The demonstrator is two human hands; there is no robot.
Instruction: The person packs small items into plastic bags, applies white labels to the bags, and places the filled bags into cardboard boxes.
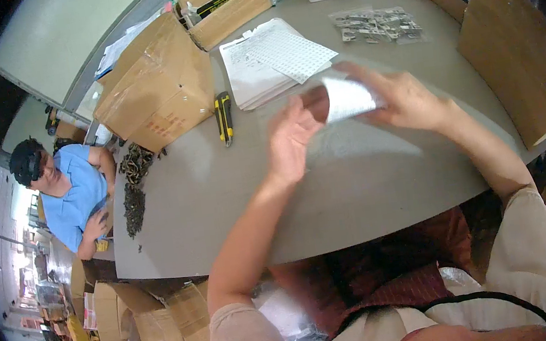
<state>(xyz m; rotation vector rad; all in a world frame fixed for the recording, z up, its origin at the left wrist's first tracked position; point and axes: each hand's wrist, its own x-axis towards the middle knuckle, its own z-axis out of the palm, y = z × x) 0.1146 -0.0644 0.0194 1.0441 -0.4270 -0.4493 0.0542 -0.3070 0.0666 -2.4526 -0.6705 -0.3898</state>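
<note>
The right hand (pixel 407 101) has its grip pinching a curved whitish sheet (pixel 349 98) above the bench (pixel 384 191), inside its near edge; whether the left hand (pixel 291 139) also pinches, one cannot tell.

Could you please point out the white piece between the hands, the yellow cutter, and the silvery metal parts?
White piece (pixel 350 98), head view: middle of its face.
Yellow cutter (pixel 224 119), head view: its handle.
Silvery metal parts (pixel 379 26), head view: the group's middle.
</note>
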